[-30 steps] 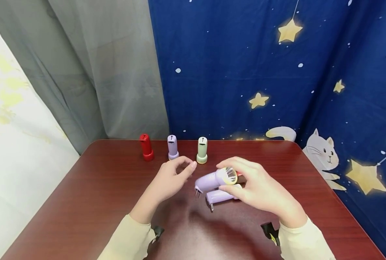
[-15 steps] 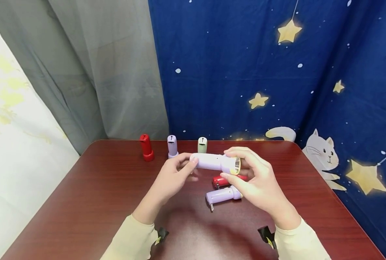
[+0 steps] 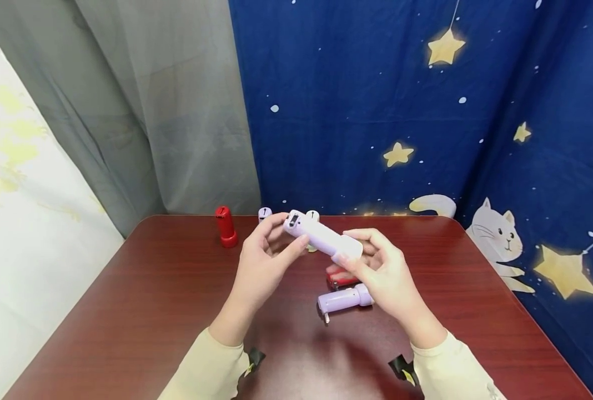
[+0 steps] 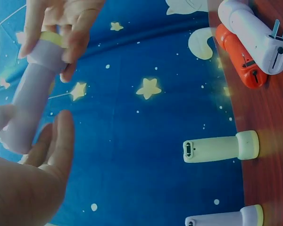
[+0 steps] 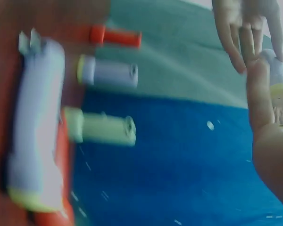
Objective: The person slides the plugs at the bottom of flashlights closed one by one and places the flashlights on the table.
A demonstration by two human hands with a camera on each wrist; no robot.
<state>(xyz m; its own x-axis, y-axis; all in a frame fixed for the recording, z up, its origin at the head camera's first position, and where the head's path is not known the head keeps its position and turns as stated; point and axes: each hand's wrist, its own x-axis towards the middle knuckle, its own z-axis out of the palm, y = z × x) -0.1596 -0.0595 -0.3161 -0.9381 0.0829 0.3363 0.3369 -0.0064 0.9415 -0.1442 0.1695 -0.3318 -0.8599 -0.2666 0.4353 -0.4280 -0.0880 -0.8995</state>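
Note:
Both hands hold a light purple flashlight above the table, tilted with its tail up to the left. My left hand pinches the tail end between thumb and fingers. At the wider head, my right hand grips with its thumb on the near side. A dark slot shows on the tail in the head view. In the left wrist view the yellow rim of the head sits among the right fingers. Below lie another purple flashlight with metal prongs sticking out and a red flashlight, partly hidden by the right hand.
Toward the back of the dark red-brown table stand a red flashlight, a purple flashlight and a pale green flashlight, heads down. A grey curtain and a blue star-patterned curtain hang behind.
The held flashlight has risen and turned, tail now higher. My left hand, earlier apart from it, has taken its tail end. The prongs seen there a second ago no longer show.

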